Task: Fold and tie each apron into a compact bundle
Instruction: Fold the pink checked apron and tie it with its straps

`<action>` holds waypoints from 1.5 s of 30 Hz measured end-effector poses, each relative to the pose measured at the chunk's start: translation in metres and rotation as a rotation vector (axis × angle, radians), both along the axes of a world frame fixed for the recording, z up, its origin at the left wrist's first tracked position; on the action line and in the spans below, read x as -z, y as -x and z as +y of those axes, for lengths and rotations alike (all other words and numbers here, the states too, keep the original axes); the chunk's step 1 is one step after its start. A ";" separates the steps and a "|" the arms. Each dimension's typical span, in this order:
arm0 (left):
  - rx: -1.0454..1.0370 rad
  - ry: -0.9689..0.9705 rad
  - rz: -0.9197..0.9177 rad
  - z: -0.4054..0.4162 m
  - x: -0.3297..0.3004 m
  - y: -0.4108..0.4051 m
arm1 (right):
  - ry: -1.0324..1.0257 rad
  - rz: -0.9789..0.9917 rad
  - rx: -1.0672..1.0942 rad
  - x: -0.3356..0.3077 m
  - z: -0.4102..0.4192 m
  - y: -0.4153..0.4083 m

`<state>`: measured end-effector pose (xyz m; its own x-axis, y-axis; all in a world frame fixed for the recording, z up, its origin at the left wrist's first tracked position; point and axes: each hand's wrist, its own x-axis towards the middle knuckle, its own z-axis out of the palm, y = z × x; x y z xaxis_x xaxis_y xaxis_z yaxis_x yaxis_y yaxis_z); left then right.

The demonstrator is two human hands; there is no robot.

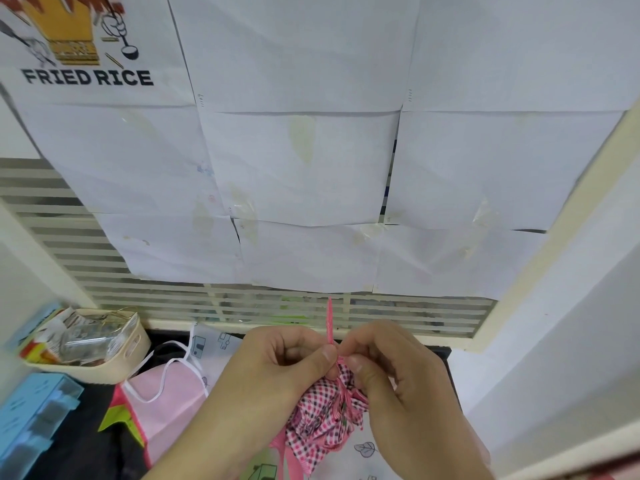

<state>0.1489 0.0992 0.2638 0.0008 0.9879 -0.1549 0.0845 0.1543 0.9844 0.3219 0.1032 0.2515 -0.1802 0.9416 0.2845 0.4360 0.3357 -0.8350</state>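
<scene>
While I am holding the checked apron bundle [327,415] up between both hands, low at about six o'clock in my view, I am pinching its pink tie strap [329,320] at the top of the bundle. My left hand [277,368] is curling in from eight o'clock, thumb pressing the strap near the knot; my right hand [391,372] is closing in from four o'clock, thumb and forefinger nipping the same strap just beside it. Both are equally near, fingertips almost touching. The strap's free end is standing straight up toward twelve o'clock, so I am judging that the next pull runs along that upright line or sideways to cinch the knot, which is hidden under my thumbs. Behind my left hand, at nine o'clock, a pale pink apron [173,396] with white straps is lying on the dark counter [86,441], and a cream basket [114,348] and blue box [34,417] are sitting farther out, well apart from my hands. Nothing is blocking the strap.
</scene>
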 end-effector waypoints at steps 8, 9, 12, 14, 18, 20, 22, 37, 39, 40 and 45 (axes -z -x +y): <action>0.032 -0.017 -0.094 -0.003 -0.001 0.005 | -0.011 -0.074 -0.057 -0.009 -0.005 -0.002; 0.036 -0.021 -0.072 -0.003 0.000 0.006 | -0.009 -0.075 -0.063 -0.010 -0.005 -0.001; 0.085 -0.030 0.016 -0.004 0.000 0.008 | 0.024 -0.063 -0.064 -0.011 -0.005 -0.001; 0.122 -0.035 0.062 -0.006 -0.001 0.010 | 0.075 -0.068 -0.053 -0.011 -0.005 -0.002; 0.187 -0.055 0.144 -0.010 -0.007 0.011 | 0.063 -0.071 -0.026 -0.011 -0.006 -0.001; 0.211 -0.084 0.195 -0.011 -0.008 0.012 | 0.036 -0.037 0.010 -0.010 -0.007 0.000; 0.189 -0.112 0.260 -0.013 -0.009 0.010 | 0.043 0.009 0.047 -0.008 -0.008 0.001; -0.110 -0.738 0.749 -0.022 0.009 -0.009 | 0.335 0.158 0.061 -0.014 -0.004 0.002; -0.118 -0.760 0.749 -0.022 0.011 -0.009 | 0.373 0.133 0.032 -0.014 -0.002 0.001; -0.118 -0.769 0.758 -0.022 0.011 -0.010 | 0.382 0.109 0.023 -0.013 -0.001 0.000; -0.125 -0.744 0.791 -0.018 0.008 -0.014 | 0.421 0.034 -0.047 -0.018 0.002 -0.003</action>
<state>0.1627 0.0811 0.2558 0.0568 0.8206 0.5686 0.7594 -0.4053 0.5090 0.3253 0.1051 0.2692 -0.2231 0.9678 -0.1170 0.3982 -0.0191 -0.9171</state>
